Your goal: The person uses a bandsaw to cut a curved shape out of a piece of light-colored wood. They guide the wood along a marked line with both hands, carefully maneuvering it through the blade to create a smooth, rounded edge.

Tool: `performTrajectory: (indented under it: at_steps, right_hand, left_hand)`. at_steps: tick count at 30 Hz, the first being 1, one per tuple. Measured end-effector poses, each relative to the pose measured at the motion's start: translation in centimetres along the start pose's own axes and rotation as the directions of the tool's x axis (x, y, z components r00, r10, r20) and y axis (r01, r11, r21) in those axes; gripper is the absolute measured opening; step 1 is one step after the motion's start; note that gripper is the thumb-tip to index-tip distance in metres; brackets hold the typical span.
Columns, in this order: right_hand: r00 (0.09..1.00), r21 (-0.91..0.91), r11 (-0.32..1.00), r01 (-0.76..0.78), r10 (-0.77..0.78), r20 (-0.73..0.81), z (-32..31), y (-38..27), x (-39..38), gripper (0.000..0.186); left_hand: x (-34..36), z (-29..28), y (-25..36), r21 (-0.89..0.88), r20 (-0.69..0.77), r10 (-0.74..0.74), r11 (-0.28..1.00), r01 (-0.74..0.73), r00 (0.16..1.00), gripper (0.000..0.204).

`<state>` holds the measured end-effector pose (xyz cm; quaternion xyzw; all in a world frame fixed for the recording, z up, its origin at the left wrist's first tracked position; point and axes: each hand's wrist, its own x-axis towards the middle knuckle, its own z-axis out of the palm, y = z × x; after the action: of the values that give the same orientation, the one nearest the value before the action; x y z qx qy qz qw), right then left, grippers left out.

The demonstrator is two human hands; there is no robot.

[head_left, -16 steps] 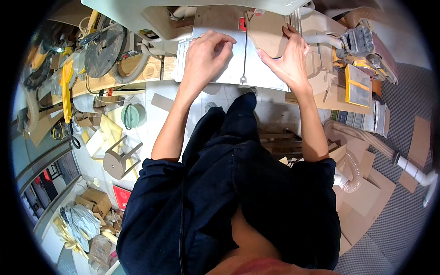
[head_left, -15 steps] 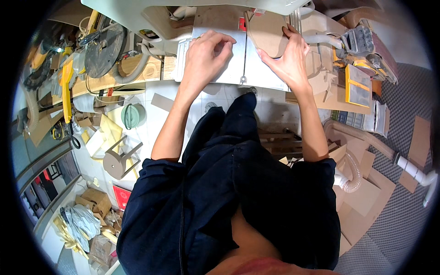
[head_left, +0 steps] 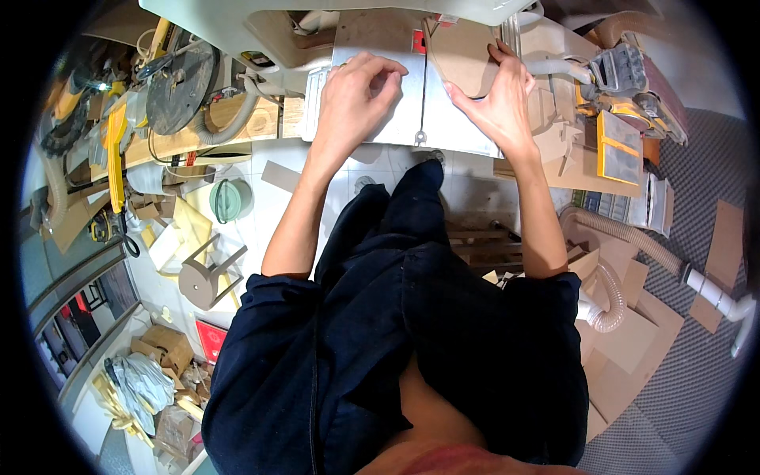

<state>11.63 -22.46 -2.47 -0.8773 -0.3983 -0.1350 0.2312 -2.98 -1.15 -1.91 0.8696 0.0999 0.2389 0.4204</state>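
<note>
A brown, rounded flat board, perhaps fibreboard (head_left: 465,51), lies on the metal machine table (head_left: 400,127) under the pale machine housing (head_left: 261,22). My right hand (head_left: 500,99) grips its near right edge, thumb on the near side and fingers round to the far right. Left of the table's dark slot (head_left: 423,99), my left hand (head_left: 358,93) rests with curled fingers and thumb drawn in. Nothing shows in that hand, though its palm is hidden. A small red piece (head_left: 419,41) sits beside the board's left edge.
Brown offcuts (head_left: 558,142) lie right of the table, near a yellow-framed panel (head_left: 619,149) and a belt sander (head_left: 633,75). A disc sander (head_left: 182,87) stands at left. On the floor are a stool (head_left: 202,283), a green bin (head_left: 229,200) and a hose (head_left: 609,301).
The board and my right hand have shifted very slightly. My left hand stays in the same place.
</note>
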Motion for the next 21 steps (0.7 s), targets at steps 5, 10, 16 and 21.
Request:
performTrajectory:
  at_steps: [5,10,16,21]
  right_hand:
    - [1.0,0.004,1.0,-0.002,0.002,-0.001,0.06,0.02,0.1,0.104]
    - [1.0,-0.002,1.0,-0.012,0.012,0.013,0.07,0.07,0.1,0.104]
    - [1.0,-0.006,1.0,-0.005,0.005,0.002,0.15,0.09,0.08,0.103]
    - [1.0,-0.001,1.0,-0.008,0.008,-0.004,0.01,-0.19,0.22,0.103]
  left_hand:
    - [-0.03,0.05,-0.09,0.011,-0.003,0.003,1.0,-0.003,1.0,0.016]
    - [0.0,-0.01,-0.02,0.016,-0.004,0.004,1.0,-0.004,1.0,0.016]
    - [-0.03,0.04,-0.12,0.017,-0.002,0.011,1.0,-0.011,1.0,0.016]
    - [-0.03,0.01,-0.06,0.012,-0.006,0.009,1.0,-0.009,1.0,0.016]
